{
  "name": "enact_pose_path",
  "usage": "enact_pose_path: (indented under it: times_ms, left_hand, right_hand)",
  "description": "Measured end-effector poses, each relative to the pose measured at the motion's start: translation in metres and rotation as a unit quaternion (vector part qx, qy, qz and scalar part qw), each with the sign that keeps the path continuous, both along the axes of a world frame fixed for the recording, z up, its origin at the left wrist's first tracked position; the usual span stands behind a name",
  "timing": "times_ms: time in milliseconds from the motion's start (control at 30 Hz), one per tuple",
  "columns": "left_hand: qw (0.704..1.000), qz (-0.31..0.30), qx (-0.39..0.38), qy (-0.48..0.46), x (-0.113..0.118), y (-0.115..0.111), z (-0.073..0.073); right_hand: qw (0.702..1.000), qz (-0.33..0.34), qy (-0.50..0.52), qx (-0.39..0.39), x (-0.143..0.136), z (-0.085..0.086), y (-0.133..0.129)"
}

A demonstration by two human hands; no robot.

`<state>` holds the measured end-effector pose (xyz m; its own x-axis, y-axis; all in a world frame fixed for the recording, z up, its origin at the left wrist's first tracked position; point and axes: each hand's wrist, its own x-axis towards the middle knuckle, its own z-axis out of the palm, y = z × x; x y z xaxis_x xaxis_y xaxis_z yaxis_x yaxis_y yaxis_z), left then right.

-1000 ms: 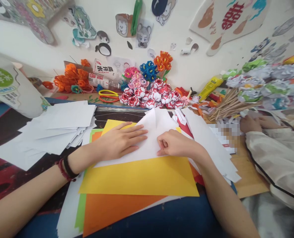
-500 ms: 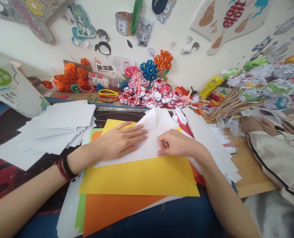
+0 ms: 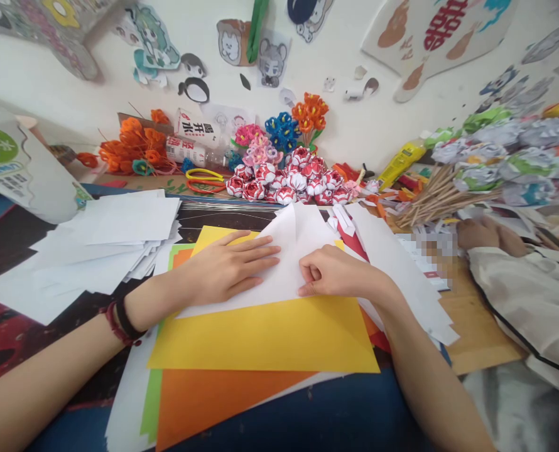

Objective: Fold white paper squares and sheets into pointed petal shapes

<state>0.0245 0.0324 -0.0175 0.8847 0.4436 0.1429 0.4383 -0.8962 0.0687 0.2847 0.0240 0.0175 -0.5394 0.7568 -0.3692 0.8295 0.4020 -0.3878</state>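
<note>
A folded white sheet (image 3: 286, 276) lies on a yellow sheet (image 3: 265, 342), with orange (image 3: 213, 402) and green (image 3: 152, 402) paper beneath. My left hand (image 3: 230, 267) rests flat on the white sheet, its fingers spread. On the right part of that sheet, my right hand (image 3: 329, 271) presses down with curled fingers, thumb and fingertips close together near its lower edge. Whether the fingers pinch any paper is hidden.
Loose white sheets (image 3: 95, 251) lie at the left beside a large white bottle (image 3: 20, 163). Red-and-white paper flowers (image 3: 289, 182) stand behind the paper. At the right are stick-stemmed flowers (image 3: 482, 176) and another person's hand (image 3: 491, 237).
The view has shifted very slightly. Both my hands stay in the same places on the white sheet. The person's hand and sleeve at the right have moved a little.
</note>
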Motion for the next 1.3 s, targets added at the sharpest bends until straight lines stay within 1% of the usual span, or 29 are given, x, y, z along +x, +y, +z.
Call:
enact_pose_path:
  times_ms: [433, 533, 633, 700, 767, 833, 900, 1000, 1100, 1200, 1300]
  left_hand:
    - [1.000, -0.001, 0.011, -0.008, 0.000, 0.000, -0.001]
    - [1.000, 0.002, 0.027, -0.007, 0.001, -0.002, -0.001]
    - [0.998, 0.007, 0.060, -0.011, 0.002, -0.005, 0.000]
    - [0.997, -0.001, 0.083, -0.011, 0.003, -0.008, 0.003]
    - [0.995, -0.022, 0.096, 0.001, 0.005, -0.013, 0.007]
    - [0.994, -0.047, 0.101, 0.018, 0.008, -0.021, 0.010]
    - [0.993, -0.055, 0.104, 0.031, 0.013, -0.033, 0.010]
    - [0.992, -0.027, 0.107, 0.054, 0.021, -0.055, 0.009]
    - [0.990, 0.031, 0.108, 0.079, 0.025, -0.079, 0.007]
    - [0.985, 0.089, 0.115, 0.094, 0.020, -0.098, 0.005]
    - [0.978, 0.133, 0.127, 0.095, 0.007, -0.112, 0.000]
  right_hand:
    - [1.000, -0.006, -0.017, -0.001, -0.001, -0.001, 0.000]
    - [0.999, -0.019, -0.045, 0.012, -0.005, 0.001, -0.003]
    - [0.994, -0.041, -0.092, 0.040, -0.012, 0.003, -0.006]
    - [0.990, -0.049, -0.116, 0.056, -0.017, 0.004, -0.008]
    - [0.989, -0.047, -0.128, 0.062, -0.021, 0.006, -0.009]
    - [0.988, -0.041, -0.135, 0.064, -0.023, 0.008, -0.009]
    - [0.987, -0.036, -0.142, 0.065, -0.025, 0.010, -0.008]
    - [0.985, -0.035, -0.157, 0.059, -0.028, 0.012, -0.008]
    - [0.983, -0.037, -0.173, 0.057, -0.031, 0.013, -0.007]
    - [0.980, -0.035, -0.184, 0.059, -0.032, 0.012, -0.007]
    - [0.979, -0.024, -0.191, 0.069, -0.033, 0.011, -0.007]
